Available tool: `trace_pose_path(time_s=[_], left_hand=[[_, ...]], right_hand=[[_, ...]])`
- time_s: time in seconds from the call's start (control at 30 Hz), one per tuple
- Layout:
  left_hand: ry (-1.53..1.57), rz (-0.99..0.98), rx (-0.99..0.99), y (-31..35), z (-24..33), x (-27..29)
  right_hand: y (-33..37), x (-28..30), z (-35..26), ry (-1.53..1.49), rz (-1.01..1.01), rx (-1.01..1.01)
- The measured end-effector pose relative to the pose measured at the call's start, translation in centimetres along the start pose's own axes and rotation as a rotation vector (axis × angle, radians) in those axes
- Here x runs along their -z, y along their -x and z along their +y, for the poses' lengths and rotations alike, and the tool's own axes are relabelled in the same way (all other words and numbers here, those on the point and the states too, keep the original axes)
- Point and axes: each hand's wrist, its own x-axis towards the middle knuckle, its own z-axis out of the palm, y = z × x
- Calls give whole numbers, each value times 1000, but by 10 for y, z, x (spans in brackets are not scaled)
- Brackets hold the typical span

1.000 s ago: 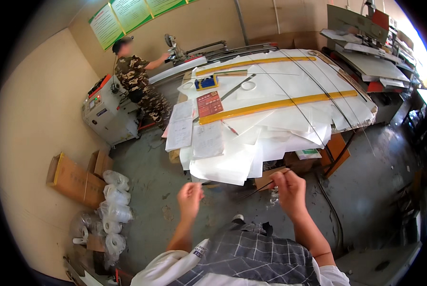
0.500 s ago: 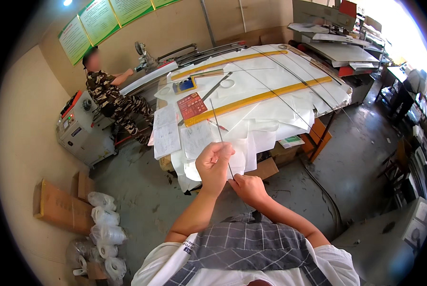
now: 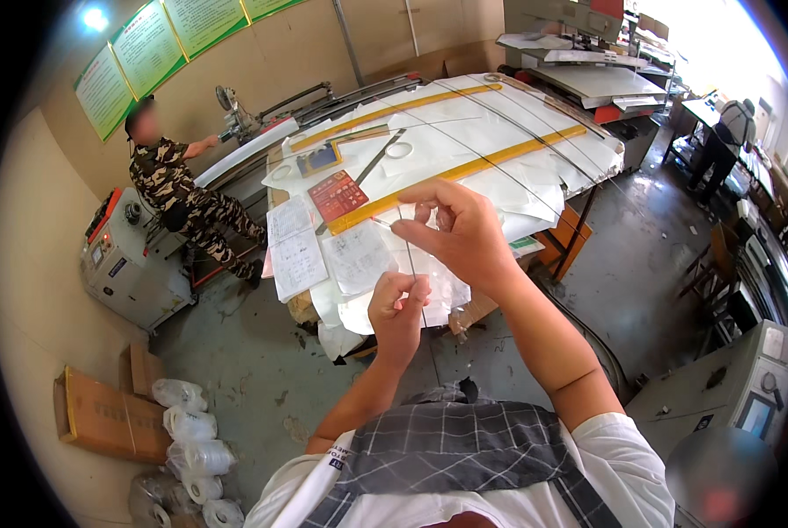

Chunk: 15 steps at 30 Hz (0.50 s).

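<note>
In front of my chest, my left hand (image 3: 398,312) pinches a thin dark rod (image 3: 410,251) between thumb and curled fingers. The rod slants upward, away from me. Around its upper end, my right hand (image 3: 455,227) is raised, thumb and forefinger curved and apart; whether they touch the rod is unclear. Beyond the hands, a worktable covered in white sheets (image 3: 464,136) bears a long yellow bar (image 3: 482,161), a red printed card (image 3: 337,194), handwritten papers (image 3: 295,251) and a dark metal ruler (image 3: 381,156).
A person in camouflage clothes (image 3: 169,180) reaches toward a cutting machine (image 3: 233,110) at the far left. Cardboard boxes (image 3: 117,414) and plastic-wrapped rolls (image 3: 191,425) stand lower left. A grey machine cabinet (image 3: 719,387) is at the right. Another person (image 3: 724,145) stands far right.
My right hand has gone from the rod's lower part up to its upper end, its thumb and forefinger now apart. My left hand has dropped slightly, still gripping the rod. The view has shifted.
</note>
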Motion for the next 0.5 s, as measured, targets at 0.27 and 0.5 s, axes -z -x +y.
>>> trace_pose_path(time_s=[0.27,0.5], left_hand=[[-81,40,21,10,-13,20],[-137,-30,-29,12,-17,25]], right_hand=[[1,-14,4,-50,-75,-52],[7,-20,22,-203,-120,-43]])
